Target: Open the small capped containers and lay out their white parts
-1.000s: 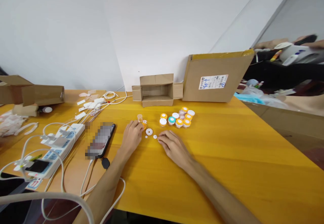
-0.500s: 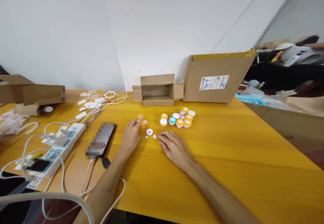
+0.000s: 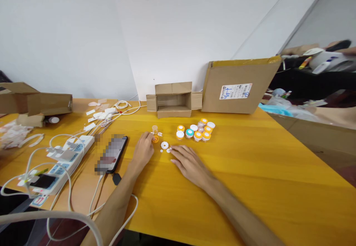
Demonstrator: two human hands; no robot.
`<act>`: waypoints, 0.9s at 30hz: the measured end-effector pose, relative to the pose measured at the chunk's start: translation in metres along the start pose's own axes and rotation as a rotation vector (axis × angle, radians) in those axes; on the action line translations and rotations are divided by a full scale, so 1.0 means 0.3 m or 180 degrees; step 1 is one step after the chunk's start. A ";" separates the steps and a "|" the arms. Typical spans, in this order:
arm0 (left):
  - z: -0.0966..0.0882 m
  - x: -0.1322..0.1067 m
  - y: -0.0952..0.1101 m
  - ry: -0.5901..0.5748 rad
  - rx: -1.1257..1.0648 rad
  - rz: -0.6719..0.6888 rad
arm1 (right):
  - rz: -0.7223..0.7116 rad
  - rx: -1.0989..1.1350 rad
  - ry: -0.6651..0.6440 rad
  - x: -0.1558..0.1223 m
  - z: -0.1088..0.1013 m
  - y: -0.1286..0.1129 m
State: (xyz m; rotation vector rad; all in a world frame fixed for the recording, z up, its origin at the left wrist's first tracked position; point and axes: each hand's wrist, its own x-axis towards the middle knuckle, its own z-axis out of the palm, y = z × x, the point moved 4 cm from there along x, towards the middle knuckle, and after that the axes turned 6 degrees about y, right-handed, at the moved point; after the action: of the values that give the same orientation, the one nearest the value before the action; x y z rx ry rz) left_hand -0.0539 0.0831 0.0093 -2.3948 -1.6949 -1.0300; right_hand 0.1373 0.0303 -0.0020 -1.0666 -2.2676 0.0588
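My left hand [image 3: 142, 150] rests on the yellow table [image 3: 250, 172] with its fingers curled, the fingertips pinching a small orange cap [image 3: 155, 139]. Just behind it stands a tiny clear vial [image 3: 154, 129] beside a small white bit [image 3: 160, 134]. My right hand [image 3: 187, 160] lies flat with fingers stretched out, its fingertips touching a small white disc [image 3: 168, 150]. A white ring-shaped disc [image 3: 164, 145] and a tinier white piece [image 3: 161, 150] lie between the two hands. A cluster of small jars [image 3: 196, 130] with orange, white and teal lids stands further back.
A phone [image 3: 110, 154] lies left of my left hand, with a power strip [image 3: 62, 163] and white cables further left. An open cardboard box [image 3: 172, 99] and a larger leaning box [image 3: 236, 85] stand at the wall. More cardboard [image 3: 36, 105] sits far left.
My right hand has slid a little left and stretched flatter, its fingertips now on the small white disc. My left hand has barely shifted at the orange cap.
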 end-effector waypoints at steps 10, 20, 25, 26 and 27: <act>0.001 -0.010 0.099 0.0029 -0.0168 0.0577 | -0.0170 0.0043 0.0002 -0.004 0.005 -0.006; 0.022 -0.028 0.112 -0.0486 -0.0187 0.0800 | -0.0052 0.0015 -0.0027 -0.003 0.005 -0.002; 0.026 -0.029 0.098 -0.0541 0.0018 0.0705 | -0.0024 -0.0142 -0.0139 -0.001 0.002 -0.010; 0.026 -0.030 0.094 -0.0552 0.0056 0.0675 | -0.0036 -0.0151 -0.0158 -0.001 0.000 -0.011; 0.027 -0.030 0.090 -0.0554 0.0084 0.0640 | -0.0063 -0.0149 -0.0175 -0.001 -0.001 -0.013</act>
State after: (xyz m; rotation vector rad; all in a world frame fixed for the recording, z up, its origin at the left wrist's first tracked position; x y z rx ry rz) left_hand -0.0286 0.0678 0.0074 -2.6389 -1.4615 -0.7877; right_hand 0.1349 0.0274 -0.0009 -1.0787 -2.3389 0.0273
